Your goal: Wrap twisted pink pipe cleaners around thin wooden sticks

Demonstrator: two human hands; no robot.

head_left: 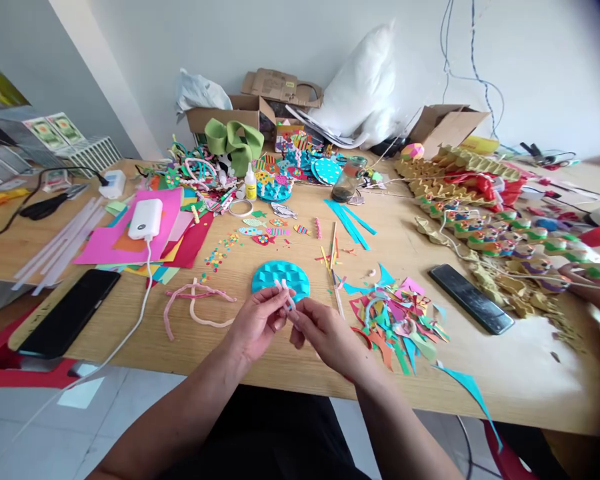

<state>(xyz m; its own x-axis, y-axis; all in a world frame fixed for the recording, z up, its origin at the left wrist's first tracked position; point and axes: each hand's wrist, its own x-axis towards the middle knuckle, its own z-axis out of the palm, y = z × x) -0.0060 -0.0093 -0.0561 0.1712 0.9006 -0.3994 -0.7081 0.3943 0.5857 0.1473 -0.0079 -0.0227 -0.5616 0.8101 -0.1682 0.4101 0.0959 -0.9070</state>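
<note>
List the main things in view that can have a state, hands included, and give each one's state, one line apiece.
Left hand: pinching pale pink strip
Right hand: pinching the same strip
Pale pink strip: bent
Blue disc: flat, partly hidden
Left phone: screen dark
Right phone: screen dark
White power bank: plugged in
Glue bottle: upright

Bright, w/ glare on table [530, 373] at R & dark top-R corner.

Left hand [254, 321] beside right hand [326, 331]; pinched
</note>
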